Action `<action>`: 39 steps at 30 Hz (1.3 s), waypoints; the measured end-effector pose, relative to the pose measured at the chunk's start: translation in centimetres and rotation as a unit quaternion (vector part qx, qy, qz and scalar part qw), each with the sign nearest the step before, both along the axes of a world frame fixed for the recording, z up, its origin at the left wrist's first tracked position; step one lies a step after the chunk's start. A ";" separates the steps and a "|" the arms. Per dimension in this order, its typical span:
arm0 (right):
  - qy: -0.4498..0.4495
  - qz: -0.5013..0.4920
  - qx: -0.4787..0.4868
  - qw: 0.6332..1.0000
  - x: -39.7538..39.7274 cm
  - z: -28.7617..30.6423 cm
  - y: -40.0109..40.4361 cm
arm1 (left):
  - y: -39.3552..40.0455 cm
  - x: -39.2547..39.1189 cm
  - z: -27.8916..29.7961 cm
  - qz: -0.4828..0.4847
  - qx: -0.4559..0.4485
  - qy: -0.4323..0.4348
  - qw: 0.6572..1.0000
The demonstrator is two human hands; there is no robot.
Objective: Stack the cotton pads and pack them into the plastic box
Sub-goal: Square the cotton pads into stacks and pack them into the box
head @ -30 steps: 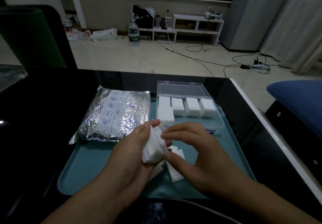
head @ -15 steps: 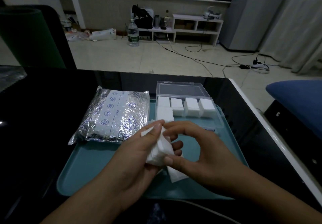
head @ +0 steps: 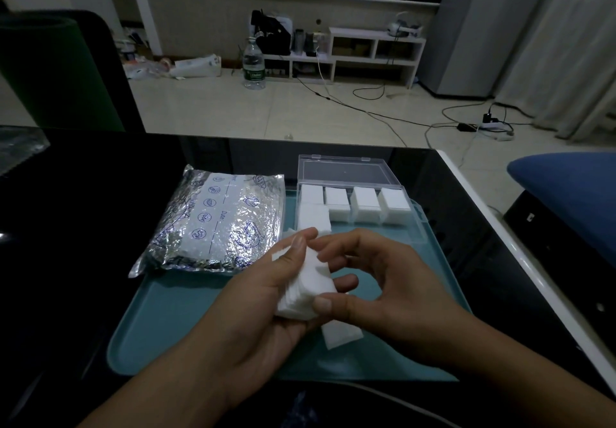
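Note:
A stack of white cotton pads (head: 308, 289) sits in my left hand (head: 263, 301), thumb on top and fingers curled underneath. My right hand (head: 383, 294) pinches the same stack from the right, thumb at its lower corner and fingertips at its upper edge. The clear plastic box (head: 416, 219) stands open behind my hands on the teal tray (head: 173, 334), its lid laid back. Several stacks of pads (head: 365, 206) fill the box's far row, and one more stack (head: 313, 221) lies at its near left. A loose pad (head: 340, 334) lies on the tray under my hands.
A silver foil bag (head: 220, 224) lies on the tray's left half. The tray rests on a black glossy table (head: 66, 227) whose white right edge (head: 520, 254) runs diagonally. A blue cushion (head: 566, 187) is at the far right.
Both hands have shifted slightly on the stack; my left thumb has risen to its top edge and my right fingers have spread along its side, squaring it. The stack stays above the tray.

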State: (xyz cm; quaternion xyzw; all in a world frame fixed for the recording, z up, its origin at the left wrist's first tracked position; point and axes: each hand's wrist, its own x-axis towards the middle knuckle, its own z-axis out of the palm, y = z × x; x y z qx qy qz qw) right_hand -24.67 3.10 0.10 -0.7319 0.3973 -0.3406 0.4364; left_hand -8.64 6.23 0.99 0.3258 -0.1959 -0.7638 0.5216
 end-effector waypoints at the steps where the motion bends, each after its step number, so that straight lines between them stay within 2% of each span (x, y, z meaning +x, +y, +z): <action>1: -0.006 -0.002 0.003 1.000 0.0 0.0 -0.1 | 0.0 0.0 0.1 0.002 0.003 0.005 1.000; 6: -0.029 0.003 0.036 0.999 -0.1 0.1 -0.2 | 0.0 0.0 0.1 0.010 0.003 0.006 1.000; 14: -0.028 -0.002 0.014 1.000 0.8 -0.3 0.0 | 0.1 0.3 0.0 0.007 0.003 0.020 1.000; 25: 0.064 0.009 -0.060 0.996 0.6 -0.1 0.3 | 0.1 0.3 -0.1 0.013 -0.007 -0.019 1.000; 30: 0.060 0.020 -0.054 0.997 0.7 0.2 0.3 | 0.2 0.4 0.1 0.008 -0.013 -0.036 0.999; 33: 0.065 0.001 -0.044 0.997 0.3 0.0 -0.1 | -0.3 1.5 0.6 0.040 -0.001 -0.055 0.998; 35: 0.106 -0.030 -0.056 0.992 -0.2 -0.4 -0.5 | -0.9 2.9 1.1 0.073 0.006 -0.066 0.995; 37: 0.203 -0.040 -0.127 0.970 -0.4 -1.0 -0.6 | -1.4 4.2 1.6 0.097 0.017 -0.067 0.993; 39: 0.308 0.023 -0.188 0.933 0.2 -2.0 -0.3 | -1.6 5.1 2.0 0.112 0.021 -0.058 0.992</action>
